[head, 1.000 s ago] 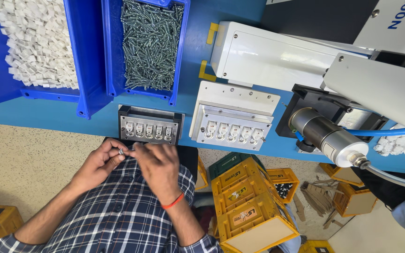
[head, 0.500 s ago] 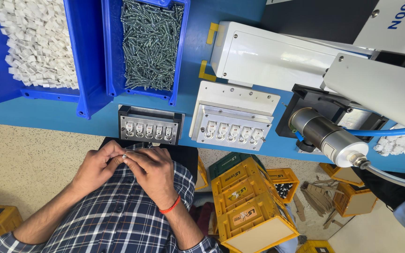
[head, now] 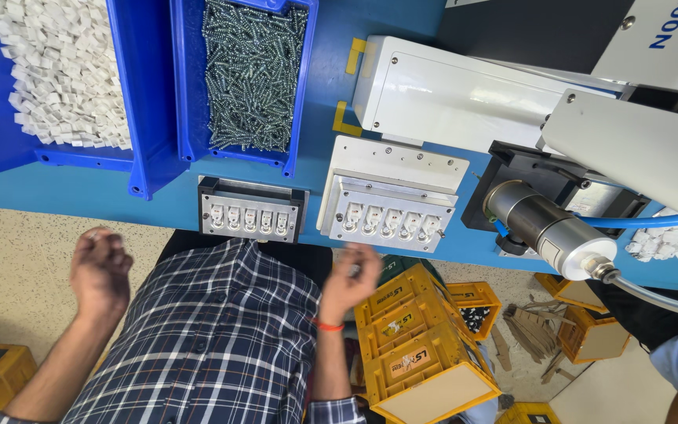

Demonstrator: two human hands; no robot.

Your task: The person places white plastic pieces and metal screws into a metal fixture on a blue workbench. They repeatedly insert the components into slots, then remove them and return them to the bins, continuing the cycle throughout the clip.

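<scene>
Left hand [head: 100, 267] raised off the near edge of the bench [head: 56, 188], over the speckled floor, fingers curled loosely inward; too blurred to tell whether anything sits inside them. Right hand [head: 348, 281] likewise lifted, just below the near edge, fingers bent and smeared by motion; grip and contents cannot be made out. Orange band on that wrist. Between the two hands, at the near edge, a dark fixture [head: 250, 209] with a row of small white parts, touched by neither hand. Just beside it, toward the right, a white fixture [head: 390, 196] with a similar row. Along the far edge, a blue bin of white pieces [head: 56, 71], cut off at the left, and a blue bin of screws [head: 251, 74], cut off at the top. Yellow crates [head: 421, 345] below the bench, partly hidden.
</scene>
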